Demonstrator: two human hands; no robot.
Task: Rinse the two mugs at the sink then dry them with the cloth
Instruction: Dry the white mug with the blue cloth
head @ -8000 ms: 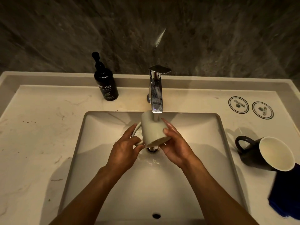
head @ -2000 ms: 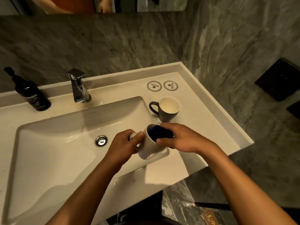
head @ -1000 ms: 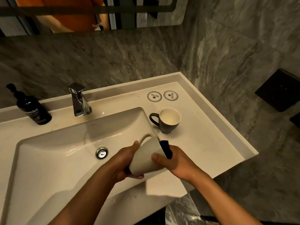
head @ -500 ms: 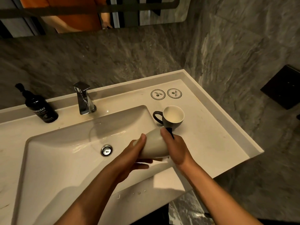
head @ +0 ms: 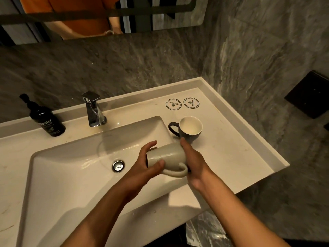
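Observation:
I hold a cream mug (head: 167, 155) on its side over the right edge of the sink basin (head: 71, 175), handle pointing down toward me. My left hand (head: 144, 166) grips its base end, thumb on the side. My right hand (head: 194, 163) covers the mouth end; the blue cloth is hidden behind that hand and barely shows. The dark mug (head: 188, 129) with a cream inside stands upright on the counter just beyond my right fingertips, handle to the left.
A chrome tap (head: 93, 109) stands behind the basin, no water running. A black pump bottle (head: 45, 118) is at the back left. Two round coasters (head: 182, 103) lie at the back right. The counter edge (head: 267, 168) drops off to the right.
The cream mug has been turned in my hands, so its handle now points down toward me. The cloth has slipped out of sight behind my right hand.

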